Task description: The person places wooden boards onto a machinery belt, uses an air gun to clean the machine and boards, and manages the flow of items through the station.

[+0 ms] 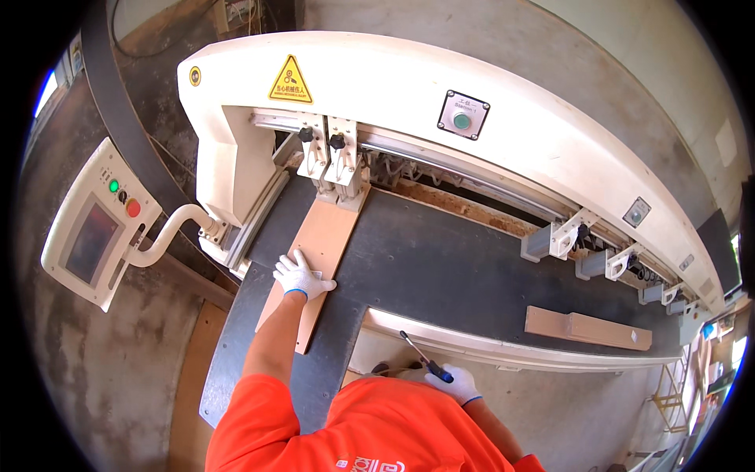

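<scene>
My left hand, in a white glove with a blue cuff, lies flat with fingers spread on a long light-brown wooden board. The board's far end reaches beneath a pair of pressing clamps on a white machine; its near end shows a few small holes. A small pale patch, perhaps a label, is partly covered by my hand. Low in front of my body, my right hand, also gloved, is closed around the blue-and-black handle of a screwdriver. Its thin shaft points up and left, off the table's edge.
The dark worktable runs right under the machine's white beam. More clamps hang at the right. Some narrow brown boards lie near the right front edge. A control panel with a screen and buttons stands left on a curved arm.
</scene>
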The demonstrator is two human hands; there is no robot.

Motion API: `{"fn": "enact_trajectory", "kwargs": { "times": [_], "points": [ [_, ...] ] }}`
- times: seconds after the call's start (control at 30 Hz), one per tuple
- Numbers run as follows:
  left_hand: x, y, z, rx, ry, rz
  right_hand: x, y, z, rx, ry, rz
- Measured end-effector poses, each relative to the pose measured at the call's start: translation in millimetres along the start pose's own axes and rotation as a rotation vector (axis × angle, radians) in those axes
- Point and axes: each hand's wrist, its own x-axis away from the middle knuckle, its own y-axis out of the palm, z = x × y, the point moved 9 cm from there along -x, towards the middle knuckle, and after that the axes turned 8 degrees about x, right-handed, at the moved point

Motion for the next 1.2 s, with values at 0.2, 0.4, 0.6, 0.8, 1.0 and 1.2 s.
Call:
{"fn": "enact_trajectory", "kwargs": {
  "times": [0.2,0.4,0.6,0.8,1.0,1.2],
  "points": [
    [-4.6,1.3,-2.7,0.006,0.017,0.024,-6.3,7.0,-3.0,-0.051,0.046,0.052],
    [-4.5,-0.3,-1.1,-0.037,0.021,0.014,-20.8,7.3,-26.8,-0.016,0.062,0.001],
    [12.6,-3.6,18.3,-0.036,0.137,-0.012,-34.2,-3.7,-32.2,0.004,0.044,0.095],
    [22.0,26.0,76.5,-0.168,0.63,-0.148,-49.7,-22.1,1.6,-0.267,0.188,0.292],
    [-73.7,36.5,126.9,-0.308,0.744,-0.115,-71.1,-53.5,18.2,-0.372,0.257,0.37],
    [-154.7,40.0,148.4,-0.224,0.695,0.07,-78.9,-38.1,25.7,-0.481,0.266,0.339]
  ]
}}
